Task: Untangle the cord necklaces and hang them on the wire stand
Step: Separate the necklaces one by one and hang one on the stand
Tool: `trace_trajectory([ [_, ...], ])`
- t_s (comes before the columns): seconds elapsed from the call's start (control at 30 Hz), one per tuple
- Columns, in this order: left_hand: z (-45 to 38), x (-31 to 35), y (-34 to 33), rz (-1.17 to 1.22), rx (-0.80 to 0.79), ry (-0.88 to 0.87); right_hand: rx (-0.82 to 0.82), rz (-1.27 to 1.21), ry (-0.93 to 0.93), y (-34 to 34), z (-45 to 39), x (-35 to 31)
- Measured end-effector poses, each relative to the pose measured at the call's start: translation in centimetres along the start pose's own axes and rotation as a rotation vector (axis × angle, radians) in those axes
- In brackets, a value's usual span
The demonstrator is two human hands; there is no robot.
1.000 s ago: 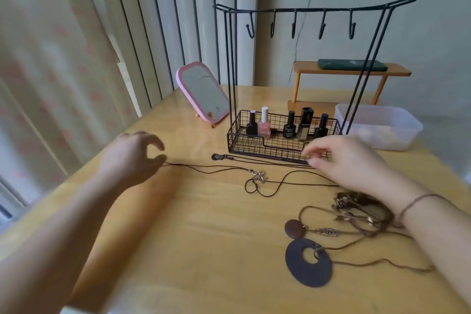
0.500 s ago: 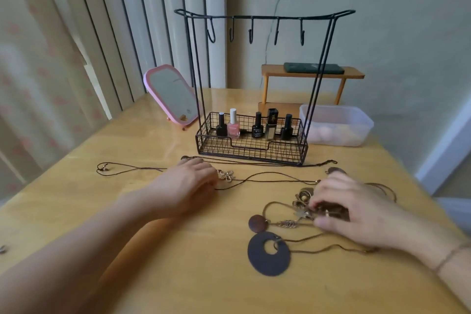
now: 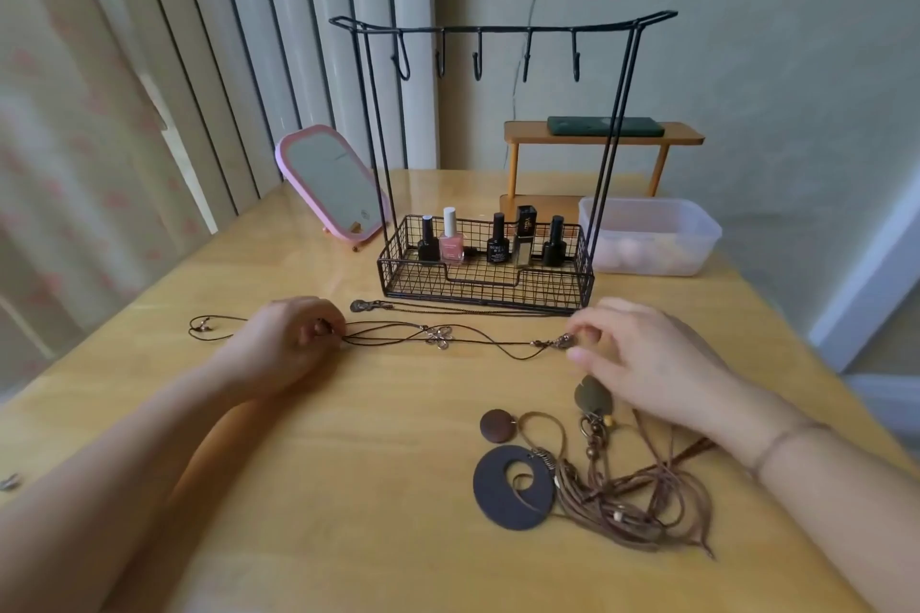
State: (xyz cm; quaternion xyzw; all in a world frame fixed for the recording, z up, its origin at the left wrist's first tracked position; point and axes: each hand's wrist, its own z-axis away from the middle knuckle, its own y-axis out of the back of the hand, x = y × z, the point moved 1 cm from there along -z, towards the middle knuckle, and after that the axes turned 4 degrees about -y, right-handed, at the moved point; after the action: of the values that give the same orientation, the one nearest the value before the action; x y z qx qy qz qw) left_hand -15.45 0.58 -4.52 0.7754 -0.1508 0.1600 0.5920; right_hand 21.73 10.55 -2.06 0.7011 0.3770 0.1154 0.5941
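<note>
On the near half of the wooden table point(image 3: 308, 488), seen from the head camera, both hands are down on one thin dark cord necklace point(image 3: 478, 344), and it's stretched left to right between them. Left hand point(image 3: 286, 343) has its fingers curled round the cord just left of the little flower pendant point(image 3: 438, 338). Right hand point(image 3: 642, 358) pinches the clasp end point(image 3: 555, 342) between thumb and forefinger, other fingers loosely spread. Cord runs in slack crossing waves through the pendant, and a loose tail with another clasp trails off beyond the left hand. So this one looks nearly free, I'd say, but the strands still cross near the flower.

Just beyond it, a second fine necklace point(image 3: 448, 310) lies along the front of the wire stand point(image 3: 498, 154). That stand sits at the far middle, five hooks point(image 3: 478, 60) all bare, nail polish bottles point(image 3: 490, 241) in its basket. Nothing hung yet!

Near right, the real knot: a heap of brown cords point(image 3: 627, 498) with a big dark ring pendant point(image 3: 513, 485), a small round disc point(image 3: 498, 424) and an oval stone point(image 3: 592, 393), lying under the right wrist.

Step in hand, by my reckoning: straightening out the thin necklace. Next it wants those crossings pulled clear, then a lift up and over to a hook, without snagging the basket.
</note>
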Motion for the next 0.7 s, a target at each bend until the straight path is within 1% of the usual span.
trace_trajectory([
  [0.03, 0.1, 0.1, 0.1, 0.023, 0.009, -0.011, -0.064, 0.073, -0.073, -0.5, -1.4, 0.7],
  [0.07, 0.3, 0.1, 0.1, 0.037, 0.008, -0.015, -0.131, 0.1, -0.107, -1.1, -2.3, 1.3],
  [0.13, 0.5, -0.4, 0.3, 0.05, -0.002, 0.005, -0.195, 0.055, -0.115, -1.7, -3.4, 2.0],
  [0.2, 0.8, -0.7, 0.5, 0.049, -0.02, 0.028, -0.195, 0.064, -0.092, -1.5, -3.4, 2.4],
  [0.27, 1.1, -0.5, 0.7, 0.035, -0.041, 0.03, -0.179, 0.162, -0.082, -0.7, -2.9, 3.2],
  [0.33, 1.2, 0.3, 0.8, 0.03, -0.066, -0.021, -0.166, 0.228, -0.089, 0.0, -2.2, 4.3],
  [0.4, 1.4, 2.1, 0.8, -0.009, -0.059, -0.119, -0.115, 0.254, -0.1, 0.4, -1.2, 4.8],
  [0.43, 1.5, 3.4, 0.8, -0.043, -0.049, -0.18, -0.032, 0.217, -0.083, 0.8, -0.4, 4.5],
  [0.47, 1.7, 5.0, 0.6, -0.063, -0.046, -0.257, 0.044, 0.115, -0.034, 1.1, 0.5, 3.9],
  [0.5, 2.1, 6.8, 0.3, -0.057, -0.081, -0.368, 0.067, -0.022, 0.051, 1.6, 1.5, 2.9],
  [0.53, 2.5, 8.8, -0.2, -0.031, -0.157, -0.481, 0.018, -0.148, 0.139, 1.9, 2.6, 1.7],
  [0.57, 2.9, 10.9, -0.9, -0.011, -0.238, -0.594, -0.078, -0.228, 0.221, 2.0, 3.9, 0.5],
  [0.6, 3.4, 12.6, -1.7, -0.009, -0.304, -0.683, -0.173, -0.224, 0.287, 1.9, 5.0, -0.6],
  [0.63, 3.6, 13.6, -2.8, -0.025, -0.344, -0.745, -0.227, -0.145, 0.341, 1.6, 6.0, -1.5],
  [0.7, 3.8, 14.4, -4.4, -0.104, -0.35, -0.809, -0.207, 0.07, 0.422, 0.7, 7.3, -2.3],
])
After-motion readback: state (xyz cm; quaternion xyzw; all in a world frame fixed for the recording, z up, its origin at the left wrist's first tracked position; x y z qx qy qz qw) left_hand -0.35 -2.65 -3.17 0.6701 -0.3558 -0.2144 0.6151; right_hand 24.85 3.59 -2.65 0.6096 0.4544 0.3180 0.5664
